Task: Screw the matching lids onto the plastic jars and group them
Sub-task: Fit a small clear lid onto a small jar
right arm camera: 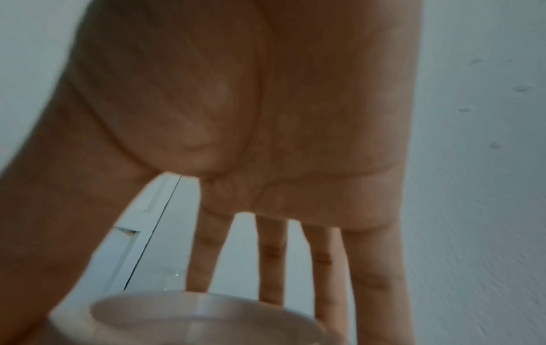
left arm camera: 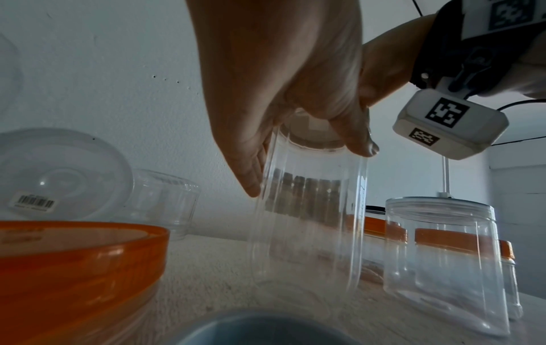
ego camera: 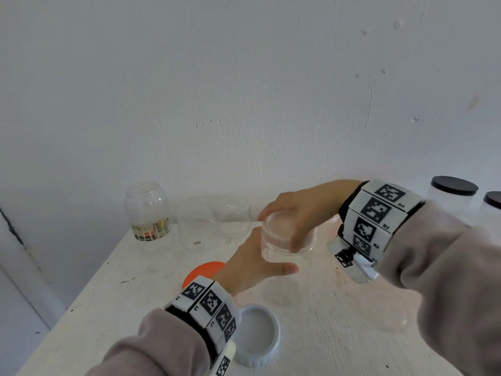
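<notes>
**Clear lid on jar, both hands engaged**

Tall clear jar (ego camera: 284,270) upright, mid-table (ego camera: 135,280). Clear lid (ego camera: 284,230) on its mouth, right hand (ego camera: 303,210) curled round the rim from above. Left hand (ego camera: 252,264) grips the jar wall. Orange lid (ego camera: 202,270) and grey lid (ego camera: 257,335) lie near the left wrist.

Right hand (right arm camera: 266,140) seen from the palm side, fingers (right arm camera: 271,261) reaching down around a round translucent whitish plastic lid (right arm camera: 200,315), pale scuffed wall (right arm camera: 478,163) behind
</notes>
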The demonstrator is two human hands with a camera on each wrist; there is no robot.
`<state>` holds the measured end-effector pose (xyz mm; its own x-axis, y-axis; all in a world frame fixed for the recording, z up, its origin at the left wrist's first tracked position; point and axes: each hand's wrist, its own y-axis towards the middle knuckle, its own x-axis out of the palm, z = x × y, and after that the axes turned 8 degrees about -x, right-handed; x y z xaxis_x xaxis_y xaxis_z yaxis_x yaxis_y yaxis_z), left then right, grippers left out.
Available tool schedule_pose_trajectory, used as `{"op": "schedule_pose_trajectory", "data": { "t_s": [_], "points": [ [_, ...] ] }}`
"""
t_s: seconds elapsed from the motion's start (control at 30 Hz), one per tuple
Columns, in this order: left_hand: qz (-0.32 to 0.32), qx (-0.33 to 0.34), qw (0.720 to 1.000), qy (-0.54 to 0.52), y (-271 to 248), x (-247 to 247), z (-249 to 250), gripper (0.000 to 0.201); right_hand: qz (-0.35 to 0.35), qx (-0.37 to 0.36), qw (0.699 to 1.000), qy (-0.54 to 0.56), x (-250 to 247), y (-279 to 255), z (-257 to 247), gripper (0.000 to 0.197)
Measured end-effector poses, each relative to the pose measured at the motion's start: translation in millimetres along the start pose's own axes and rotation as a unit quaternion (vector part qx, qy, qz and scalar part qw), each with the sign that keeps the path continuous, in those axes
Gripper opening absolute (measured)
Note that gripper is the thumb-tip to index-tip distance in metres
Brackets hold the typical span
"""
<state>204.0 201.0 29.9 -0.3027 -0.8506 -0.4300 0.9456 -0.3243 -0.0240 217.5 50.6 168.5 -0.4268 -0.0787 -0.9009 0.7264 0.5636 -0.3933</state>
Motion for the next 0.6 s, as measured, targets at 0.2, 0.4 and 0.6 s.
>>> {"op": "schedule_pose_trajectory", "data": {
  "t_s": [0.2, 0.4, 0.6],
  "points": [
    [0.0, 0.009, 1.0, 0.001, -1.2, 0.0, -0.4, 0.08, 0.063, 0.051, 0.996, -0.036, 9.6, 8.5, -0.5, 0.085],
    [0.0, 0.002, 1.0, 0.007, -0.1, -0.7, -1.4, 0.084, 0.005, 0.017, 1.0, 0.0, 1.3, 3.9, 2.0, 0.102],
    [-0.003, 0.001, 1.0, -0.001, -0.3, 0.2, 0.1, 0.084, 0.031, 0.014, 0.999, -0.025, 2.3, 4.3, 4.3, 0.081]
  ]
}}
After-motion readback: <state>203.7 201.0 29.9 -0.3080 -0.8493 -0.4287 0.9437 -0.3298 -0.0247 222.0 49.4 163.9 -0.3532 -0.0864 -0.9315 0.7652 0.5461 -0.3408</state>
